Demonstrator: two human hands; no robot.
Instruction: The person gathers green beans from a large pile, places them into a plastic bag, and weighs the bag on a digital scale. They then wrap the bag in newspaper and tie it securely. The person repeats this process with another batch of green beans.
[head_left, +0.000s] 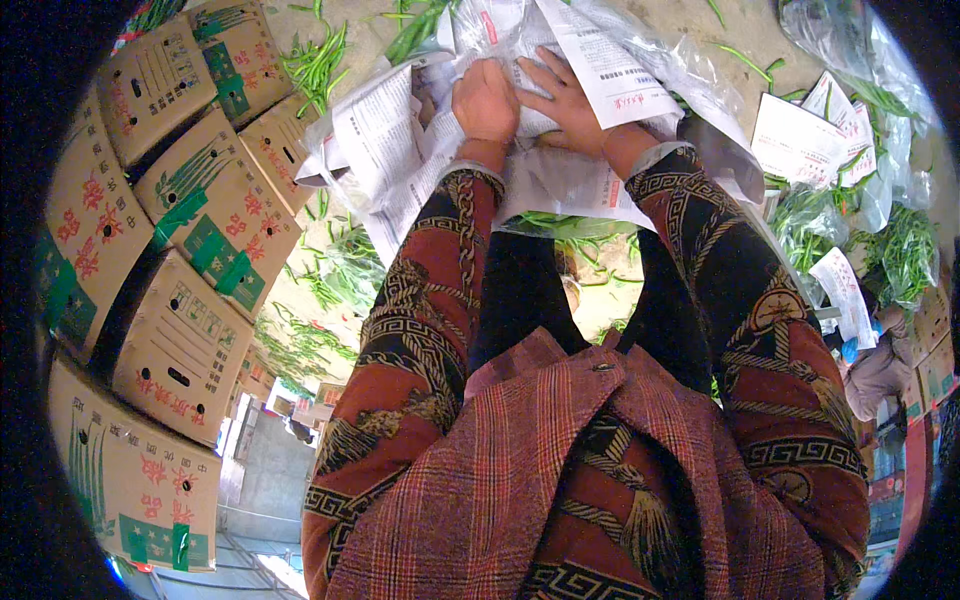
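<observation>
Printed paper sheets (375, 135) and a clear plastic bag (337, 176) line an open carton, whose contents the paper hides. My left hand (487, 105) rests on the paper with its fingers curled; whether it grips anything cannot be told. To its right, my right hand (562, 101) lies spread against the paper, its fingers apart, beside a hanging printed sheet (607, 82). Green peppers (562, 223) show through the plastic below my wrists.
Stacked cardboard cartons (184, 345) rise on the left. Long green peppers (315, 67) lie scattered on the floor. At right are bagged peppers (907, 255), loose printed sheets (799, 139) and, farther down, a crouching person (874, 367) with a blue glove.
</observation>
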